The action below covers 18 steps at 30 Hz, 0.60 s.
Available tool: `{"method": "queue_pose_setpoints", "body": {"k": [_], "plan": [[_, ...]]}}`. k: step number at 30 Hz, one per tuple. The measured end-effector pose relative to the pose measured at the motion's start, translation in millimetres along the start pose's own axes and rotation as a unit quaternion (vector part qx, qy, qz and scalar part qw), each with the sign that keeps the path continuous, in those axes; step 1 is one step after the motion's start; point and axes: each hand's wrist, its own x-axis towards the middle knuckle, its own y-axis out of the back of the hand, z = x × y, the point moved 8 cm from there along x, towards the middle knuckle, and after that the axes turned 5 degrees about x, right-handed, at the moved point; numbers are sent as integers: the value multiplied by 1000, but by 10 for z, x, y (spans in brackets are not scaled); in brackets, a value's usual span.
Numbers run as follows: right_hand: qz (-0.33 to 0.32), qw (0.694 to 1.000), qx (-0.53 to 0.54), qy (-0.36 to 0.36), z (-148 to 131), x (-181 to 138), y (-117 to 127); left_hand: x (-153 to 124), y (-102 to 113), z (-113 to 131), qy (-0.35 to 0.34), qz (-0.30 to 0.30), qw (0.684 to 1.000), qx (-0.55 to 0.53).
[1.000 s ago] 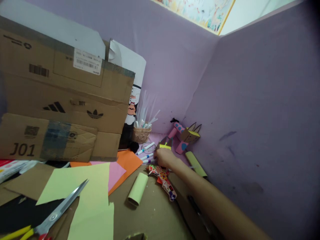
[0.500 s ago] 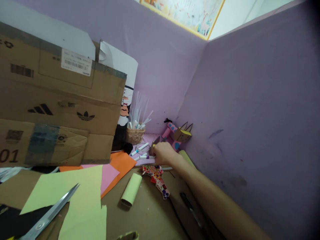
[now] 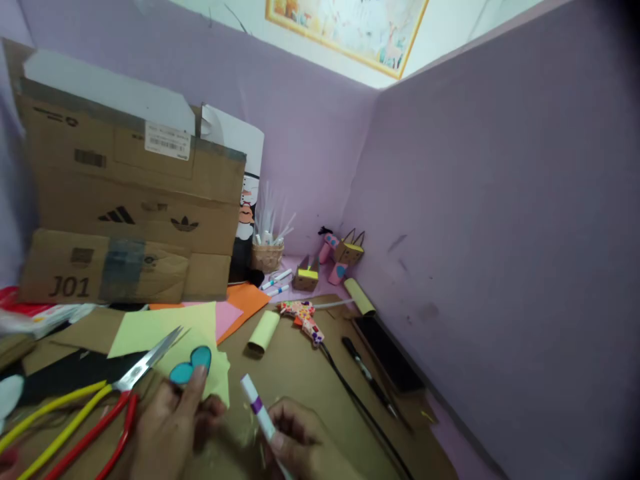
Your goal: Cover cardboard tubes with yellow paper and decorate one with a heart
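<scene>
My right hand [image 3: 300,443] sits low at the bottom centre, fingers closed round a white marker with a purple band [image 3: 259,408] that points up and left. My left hand [image 3: 173,423] is beside it, pinching a small blue heart-shaped paper cutout [image 3: 190,365] between thumb and fingers. The cutout lies over a light green paper sheet [image 3: 165,330]. Scissors with red and yellow handles [image 3: 107,393] lie just left of my left hand.
A large cardboard box [image 3: 133,207] stands at the back left. A green paper roll [image 3: 263,331], a patterned glue gun [image 3: 303,317] with its black cord, a black pen [image 3: 367,377], a dark phone [image 3: 387,350], a small basket of sticks [image 3: 267,253], paper-roll figures [image 3: 345,257].
My right hand has drawn back from the far corner by the markers to the near edge, now holding a marker. My left hand has come into view with the blue cutout.
</scene>
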Motion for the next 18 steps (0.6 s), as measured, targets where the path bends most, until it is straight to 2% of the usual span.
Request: {"method": "queue_pose_setpoints", "body": {"k": [2,6,10,14,18], "plan": [[-18,999,33,-20,139,-52,-120,12,-26,27,15,-13,995,-96],[-67,995,54,-46,156,-109,-289,-55,-134,155,-9,-49,990,-134],[-101,993,42,-36,139,-125,-344,-234,-322,228,-17,-96,982,-162],[-134,990,21,-41,180,-132,-401,-360,-479,211,-5,-149,972,-183],[-154,987,-7,-52,163,-137,-466,-341,-524,124,35,-172,965,-194]]}}
